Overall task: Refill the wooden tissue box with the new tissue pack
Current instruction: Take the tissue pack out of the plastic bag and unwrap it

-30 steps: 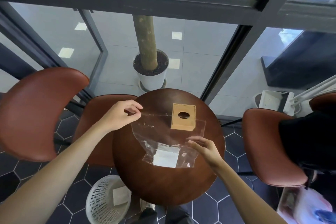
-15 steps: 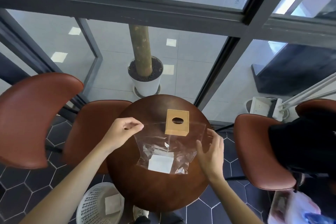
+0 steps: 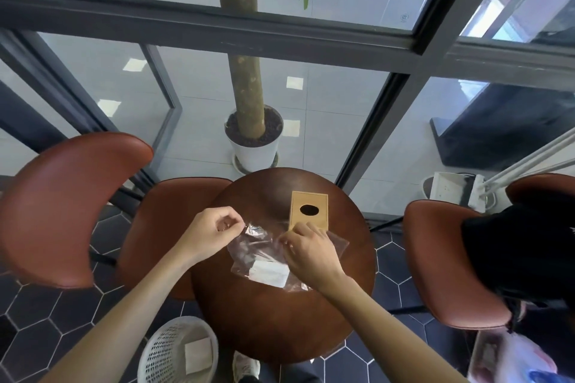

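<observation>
A wooden tissue box [image 3: 309, 210] with a dark oval slot stands toward the far side of the round dark-wood table [image 3: 280, 326]. In front of it lies a clear plastic tissue pack [image 3: 249, 253] with a white stack of tissues [image 3: 269, 273] in its lower part. My left hand [image 3: 211, 233] pinches the pack's upper left corner. My right hand [image 3: 311, 253] grips the pack's top edge near the middle, just below the box, and hides part of the plastic.
Brown leather chairs stand at the left [image 3: 71, 208], behind the table [image 3: 161, 221] and at the right [image 3: 448, 264]. A white mesh bin [image 3: 174, 351] sits on the floor below the table. A potted tree [image 3: 253, 140] stands behind glass. A dark garment [image 3: 522, 252] lies at the right.
My right hand moved left from the pack's right edge onto its top edge and closed on it. The pack has crumpled inward. The view tilted up.
</observation>
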